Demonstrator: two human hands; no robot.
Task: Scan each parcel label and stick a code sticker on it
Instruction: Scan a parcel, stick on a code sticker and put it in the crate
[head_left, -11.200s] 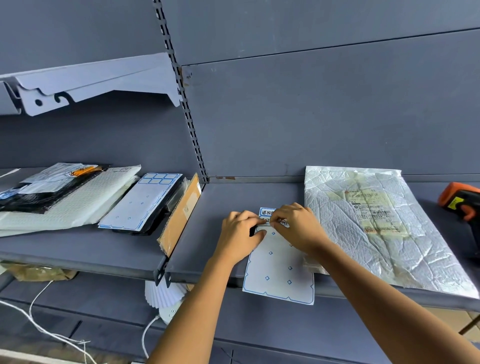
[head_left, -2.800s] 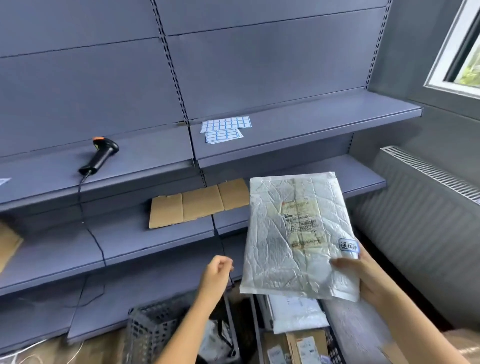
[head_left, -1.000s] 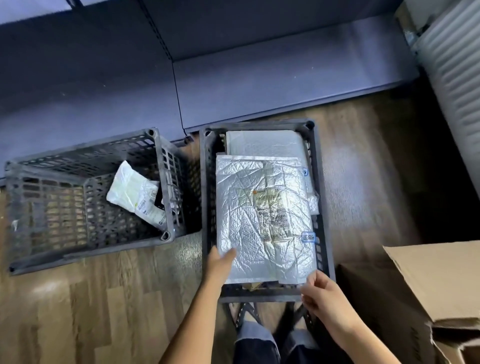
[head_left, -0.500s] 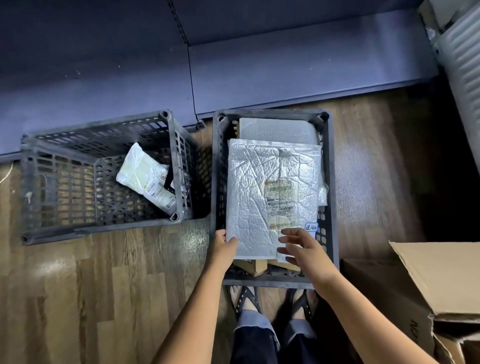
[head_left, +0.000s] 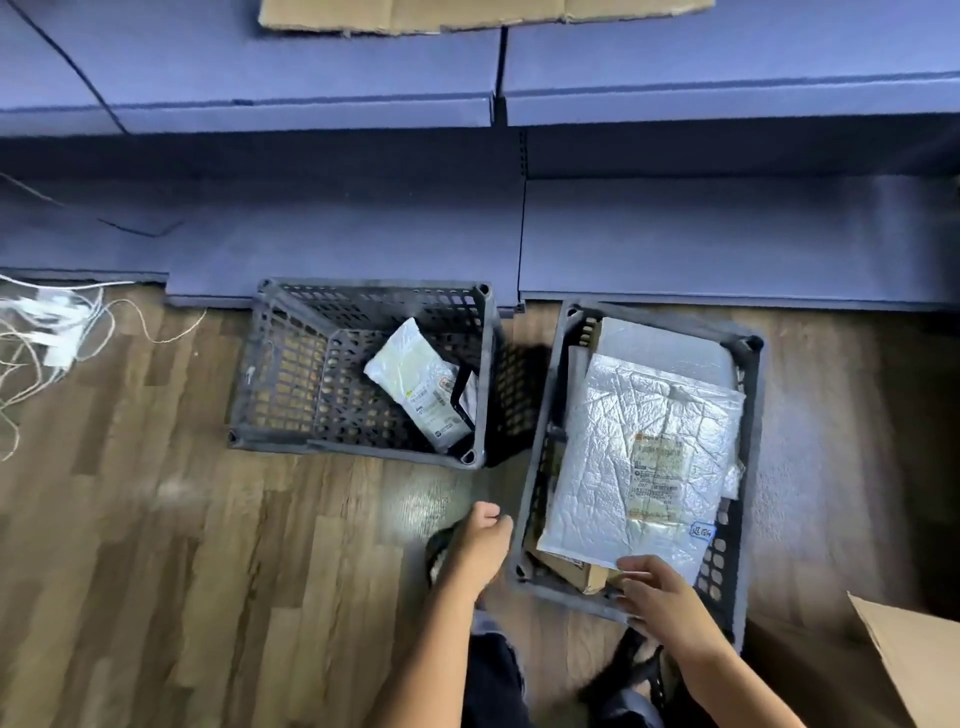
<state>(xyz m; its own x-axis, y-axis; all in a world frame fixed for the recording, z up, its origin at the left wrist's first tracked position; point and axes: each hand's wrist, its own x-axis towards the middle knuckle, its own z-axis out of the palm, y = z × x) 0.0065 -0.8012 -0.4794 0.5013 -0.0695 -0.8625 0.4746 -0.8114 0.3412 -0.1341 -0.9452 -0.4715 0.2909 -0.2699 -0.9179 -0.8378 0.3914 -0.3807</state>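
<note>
The silver bubble-mailer parcel (head_left: 623, 457) lies on top of other parcels in the right black crate (head_left: 535, 467), its label up and a blue-edged code sticker (head_left: 702, 531) at its near right corner. My right hand (head_left: 654, 587) hovers over the crate's near rim just below the parcel, fingers loosely bent, holding nothing. My left hand (head_left: 480, 540) hangs over the floor left of that crate, fingers loosely curled and empty. A small white parcel (head_left: 421, 384) leans inside the left black crate (head_left: 260, 374).
Grey shelf boards (head_left: 675, 239) run along the back, with flat cardboard (head_left: 467, 15) on an upper one. White cables (head_left: 57, 327) lie on the wooden floor at far left. An open cardboard box flap (head_left: 914, 660) sits at the lower right.
Both hands have let go of the silver parcel, which now rests in the right crate. My left hand has drawn back to the left, and my view has swung left.
</note>
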